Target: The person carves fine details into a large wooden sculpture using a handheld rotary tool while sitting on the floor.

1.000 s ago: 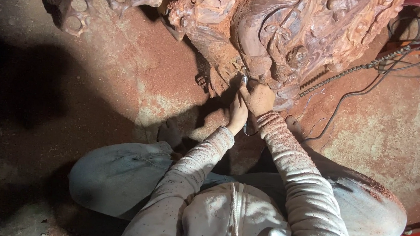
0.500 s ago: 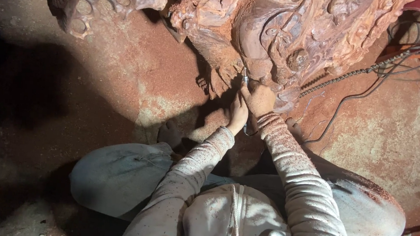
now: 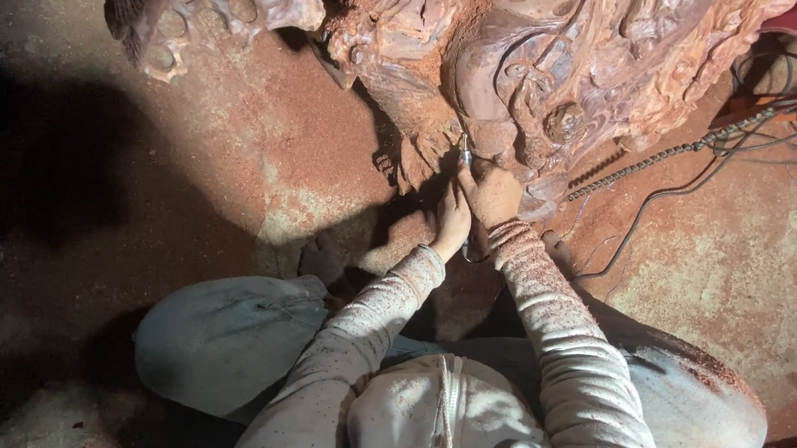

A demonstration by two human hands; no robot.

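Seen from above, a person in a dust-speckled grey hooded top sits on a floor point(image 3: 232, 173) coated in reddish sawdust, working on a large, ornately carved reddish-brown wood sculpture point(image 3: 544, 65) directly ahead. The right hand point(image 3: 491, 191) is closed around a slim metal carving tool point(image 3: 465, 153), its tip touching the carving's lower edge. The left hand point(image 3: 452, 221) sits just beside it, fingers curled and seemingly steadying the tool; its exact grip is hard to tell. Doing this well probably means bracing both hands together and taking light, shallow cuts. A chain point(image 3: 669, 155) and dark cables point(image 3: 646, 210) lie to the right.
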